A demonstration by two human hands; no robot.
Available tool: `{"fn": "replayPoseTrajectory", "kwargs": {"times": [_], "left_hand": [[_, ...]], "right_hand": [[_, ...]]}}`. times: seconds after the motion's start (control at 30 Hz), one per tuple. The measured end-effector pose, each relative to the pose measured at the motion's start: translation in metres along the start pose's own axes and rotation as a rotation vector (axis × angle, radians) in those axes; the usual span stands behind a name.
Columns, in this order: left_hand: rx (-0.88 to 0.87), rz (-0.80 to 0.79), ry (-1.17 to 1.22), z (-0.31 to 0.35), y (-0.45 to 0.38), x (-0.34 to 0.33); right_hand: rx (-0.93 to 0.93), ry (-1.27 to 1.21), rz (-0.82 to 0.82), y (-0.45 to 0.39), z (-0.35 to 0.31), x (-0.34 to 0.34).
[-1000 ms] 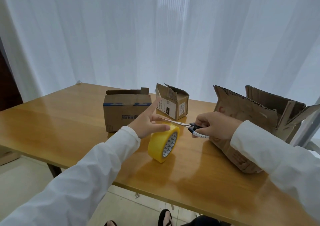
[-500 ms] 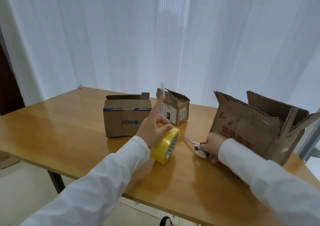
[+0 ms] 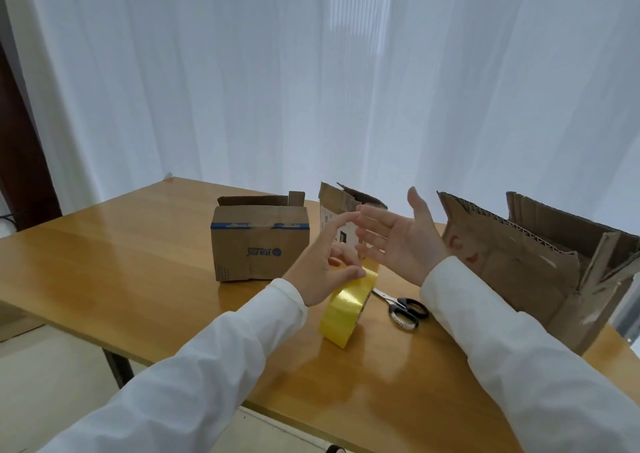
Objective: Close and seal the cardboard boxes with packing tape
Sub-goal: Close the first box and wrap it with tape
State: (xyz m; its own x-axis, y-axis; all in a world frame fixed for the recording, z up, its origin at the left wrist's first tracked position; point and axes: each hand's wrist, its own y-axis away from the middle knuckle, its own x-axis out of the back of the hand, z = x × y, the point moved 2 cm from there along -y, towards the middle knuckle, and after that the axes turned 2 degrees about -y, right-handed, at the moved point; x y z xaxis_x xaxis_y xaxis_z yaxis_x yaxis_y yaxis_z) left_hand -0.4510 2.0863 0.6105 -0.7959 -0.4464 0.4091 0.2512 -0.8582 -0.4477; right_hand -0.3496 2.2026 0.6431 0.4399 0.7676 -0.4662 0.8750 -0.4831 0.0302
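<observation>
A person in white sleeves reaches over a wooden table (image 3: 121, 265), seen from their own head looking down. A yellow tape roll (image 3: 348, 308) stands on its edge on the table, near the front, between the two arms. The left hand (image 3: 323, 267) rests on top of the roll: thumb and curled fingers press on its upper rim, while the index finger points up and away. The right hand (image 3: 398, 241) is raised in the air just above and behind the roll, palm turned toward the left hand, fingers straight and spread, holding nothing. Its fingertips come close to the left index finger; whether they touch cannot be told.

Scissors (image 3: 401, 307) with black handles lie flat on the table just right of the roll, under the right wrist, apart from both hands.

Three cardboard boxes stand farther back, all with flaps up. The left box (image 3: 259, 244), with a blue strip along its top edge, sits just behind the left hand. The small box (image 3: 341, 210) is partly hidden behind both hands. The big box (image 3: 540, 265) leans at the right, beside the right forearm.

White curtains (image 3: 311, 71) fill the background.
</observation>
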Motion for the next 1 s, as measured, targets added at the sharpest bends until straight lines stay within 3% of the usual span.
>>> {"fn": "replayPoseTrajectory", "kwargs": {"times": [0.1,0.23,0.4,0.5,0.6,0.7,0.8,0.9,1.0], "left_hand": [[0.04,0.038,0.07,-0.006,0.002,0.008],[0.043,0.063,-0.001,-0.009,0.005,0.015],[0.069,0.257,-0.133,-0.014,0.006,0.006],[0.012,0.423,-0.229,-0.019,0.007,0.004],[-0.081,0.497,-0.255,-0.013,-0.003,-0.003],[-0.118,0.54,-0.223,-0.004,-0.021,-0.014],[-0.232,0.503,-0.329,-0.003,-0.029,-0.026],[-0.491,0.497,-0.56,-0.003,-0.026,-0.036],[-0.704,0.505,-0.577,-0.001,-0.024,-0.041]], "right_hand": [[0.088,0.078,0.019,0.0,0.002,-0.003],[0.251,0.255,0.191,-0.005,-0.001,-0.002],[0.292,-0.035,0.466,-0.01,-0.012,0.005],[0.246,-0.004,0.444,-0.01,-0.009,0.015],[0.126,0.327,0.351,-0.006,0.004,0.014],[-0.07,0.525,0.379,-0.006,0.017,0.015],[-0.243,0.421,0.393,-0.004,0.017,0.024],[-0.156,0.295,0.36,-0.005,0.005,0.03],[-0.122,0.267,0.385,-0.008,0.002,0.034]]}}
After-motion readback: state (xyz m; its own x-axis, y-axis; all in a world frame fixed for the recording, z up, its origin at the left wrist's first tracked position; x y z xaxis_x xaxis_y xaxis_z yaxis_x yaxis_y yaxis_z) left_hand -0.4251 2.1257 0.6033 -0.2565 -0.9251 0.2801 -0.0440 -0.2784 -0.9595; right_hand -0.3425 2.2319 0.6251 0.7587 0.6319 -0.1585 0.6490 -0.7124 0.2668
